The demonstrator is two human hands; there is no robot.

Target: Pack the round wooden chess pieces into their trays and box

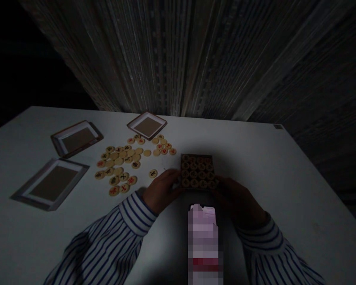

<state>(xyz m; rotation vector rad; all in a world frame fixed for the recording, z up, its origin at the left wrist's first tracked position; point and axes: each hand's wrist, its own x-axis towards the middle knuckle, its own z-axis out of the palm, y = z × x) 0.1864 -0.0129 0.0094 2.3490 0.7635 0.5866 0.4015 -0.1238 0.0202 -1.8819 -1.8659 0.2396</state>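
Chinese chess pieces lie in rows inside a small dark square box [197,171] on the white table. My left hand [163,189] is closed on the box's left side, thumb at the near left corner. On the opposite side my right hand [239,200] grips the near right corner; its fingers are in shadow and partly hidden. Left of the box, many loose round chess pieces [123,154] are scattered, some face up with red or black characters, others plain. A single piece [153,173] with a black character sits close to my left hand.
Three shallow box lids or trays stand around the loose pieces: one at the back [146,126], one at the back left [77,137] and one nearer left [52,184]. A lit phone [204,237] is in front of me. A striped curtain [172,59] hangs behind the white table [284,178].
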